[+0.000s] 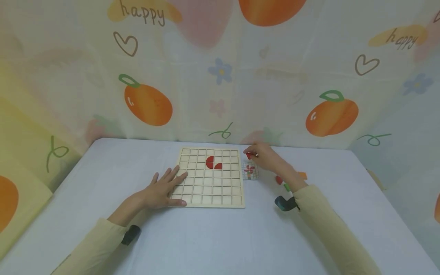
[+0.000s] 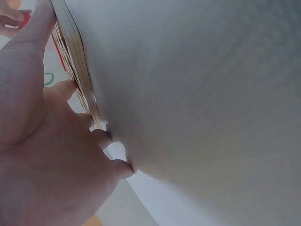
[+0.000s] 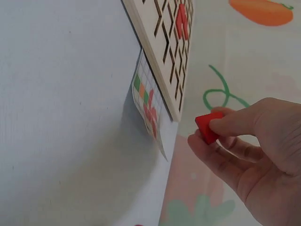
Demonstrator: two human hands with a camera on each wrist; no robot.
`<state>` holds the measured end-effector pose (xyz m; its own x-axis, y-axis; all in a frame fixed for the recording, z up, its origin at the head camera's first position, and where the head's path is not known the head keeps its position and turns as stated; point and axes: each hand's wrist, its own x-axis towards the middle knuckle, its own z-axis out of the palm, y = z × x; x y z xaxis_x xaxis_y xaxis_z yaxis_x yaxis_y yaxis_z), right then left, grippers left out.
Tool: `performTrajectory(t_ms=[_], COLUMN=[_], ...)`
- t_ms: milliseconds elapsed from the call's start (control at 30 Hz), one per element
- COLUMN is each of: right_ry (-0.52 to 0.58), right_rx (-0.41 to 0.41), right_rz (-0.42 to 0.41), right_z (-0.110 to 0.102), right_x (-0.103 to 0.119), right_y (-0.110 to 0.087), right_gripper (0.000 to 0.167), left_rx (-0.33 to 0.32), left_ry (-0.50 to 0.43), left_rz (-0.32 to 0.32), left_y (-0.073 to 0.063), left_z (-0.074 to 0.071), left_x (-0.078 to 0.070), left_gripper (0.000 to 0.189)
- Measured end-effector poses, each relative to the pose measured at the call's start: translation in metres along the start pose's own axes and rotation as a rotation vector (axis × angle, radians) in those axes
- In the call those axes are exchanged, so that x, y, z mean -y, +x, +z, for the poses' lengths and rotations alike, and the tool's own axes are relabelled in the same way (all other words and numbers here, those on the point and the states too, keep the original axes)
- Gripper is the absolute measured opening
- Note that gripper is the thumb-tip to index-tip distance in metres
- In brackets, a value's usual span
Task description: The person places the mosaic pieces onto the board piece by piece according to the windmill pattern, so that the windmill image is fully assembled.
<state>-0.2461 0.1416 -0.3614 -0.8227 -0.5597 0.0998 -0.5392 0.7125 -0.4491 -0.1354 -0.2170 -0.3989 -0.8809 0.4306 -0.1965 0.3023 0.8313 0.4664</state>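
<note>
A square wooden grid board (image 1: 197, 193) lies on the white table. Several red quarter-round pieces (image 1: 210, 162) sit in its upper cells. My left hand (image 1: 161, 191) is spread along the board's left edge, fingers and thumb straight and resting on it. Above the board's upper right corner, my right hand (image 1: 264, 156) pinches a small red piece (image 3: 205, 128) between thumb and fingers. Below that hand lies a pattern card (image 1: 249, 172) showing a red pinwheel-like figure, close beside the board; the right wrist view shows its corner curling up.
Partly behind the right forearm lie loose pieces: a red one (image 1: 279, 180), a green one (image 1: 287, 187) and an orange one (image 1: 302, 175). A printed curtain (image 1: 192, 95) hangs behind the table's back edge. Dark wrist cameras (image 1: 285, 203) sit under both sleeves.
</note>
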Motion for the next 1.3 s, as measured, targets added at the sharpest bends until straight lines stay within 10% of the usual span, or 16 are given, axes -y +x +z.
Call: performTrajectory(t_ms=[1300], right_ry=[0.124], right_rx=[0.05], right_rz=[0.085], right_z=[0.047], right_x=[0.033], right_y=[0.031], right_gripper=[0.017], left_rx=[-0.005], left_ry=[-0.006], left_rz=[0.009], left_y=[0.0], left_z=[0.002], left_x=[0.002], left_gripper=[0.1])
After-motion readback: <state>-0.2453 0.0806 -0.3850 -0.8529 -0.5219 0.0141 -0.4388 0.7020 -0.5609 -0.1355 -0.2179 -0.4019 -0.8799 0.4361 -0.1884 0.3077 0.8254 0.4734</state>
